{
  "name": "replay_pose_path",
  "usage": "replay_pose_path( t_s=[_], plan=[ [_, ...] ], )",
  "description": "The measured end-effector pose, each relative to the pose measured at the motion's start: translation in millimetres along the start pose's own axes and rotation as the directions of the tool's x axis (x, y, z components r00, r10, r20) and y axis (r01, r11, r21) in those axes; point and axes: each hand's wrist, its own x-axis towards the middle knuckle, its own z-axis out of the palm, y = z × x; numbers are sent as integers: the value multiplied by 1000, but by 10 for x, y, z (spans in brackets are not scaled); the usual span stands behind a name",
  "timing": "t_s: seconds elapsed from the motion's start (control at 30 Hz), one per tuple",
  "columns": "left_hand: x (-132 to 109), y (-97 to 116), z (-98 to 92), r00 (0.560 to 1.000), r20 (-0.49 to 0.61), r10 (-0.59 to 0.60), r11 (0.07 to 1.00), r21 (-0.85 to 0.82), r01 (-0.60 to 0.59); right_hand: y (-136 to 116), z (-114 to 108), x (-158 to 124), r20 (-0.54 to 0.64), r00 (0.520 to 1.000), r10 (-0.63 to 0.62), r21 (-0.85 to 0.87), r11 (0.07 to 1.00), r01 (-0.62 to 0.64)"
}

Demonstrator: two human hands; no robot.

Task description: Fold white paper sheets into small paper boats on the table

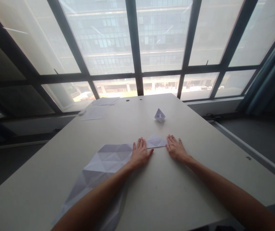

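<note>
My left hand (140, 154) lies flat on the white table (180, 179), fingers apart, with a large creased sheet of white paper (101, 170) just to its left. My left forearm crosses over that sheet's lower part. A folded piece of white paper (156, 141) lies between my hands, its left end hidden behind my left fingers. My right hand (176, 148) rests flat with its fingertips at the folded paper's right tip. A small folded paper boat (159, 115) stands farther ahead. Neither hand is closed on anything.
A small stack of paper (106, 101) and a loose sheet (93, 113) lie at the table's far left corner, with a small white object (81, 112) at the edge. Tall windows (137, 41) stand beyond the far edge, and a curtain (267, 73) hangs at right.
</note>
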Motion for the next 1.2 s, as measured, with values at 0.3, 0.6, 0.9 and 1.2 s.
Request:
replay_pose_path(
  t_s=[0.3, 0.6, 0.9, 1.2],
  plan=[
    [-56, 59, -68, 983, -170, 72, 997, 15, -71, 29, 43, 30, -24, 1000, -2, 38, 999, 3],
    [-51, 106, -184, 887, -109, 448, 891, -26, -453, 20, 58, 30, -37, 999, -13, 44, 999, 14],
    [23, 12, -67, 915, -38, 401, 904, -143, -402, -118, -39, -25, -233, 962, -141, -4, 990, 144],
    [0, 45, -100, 920, -44, 389, 907, -160, -390, -267, -51, -109, -48, 915, -400, 75, 912, 403]
  ],
)
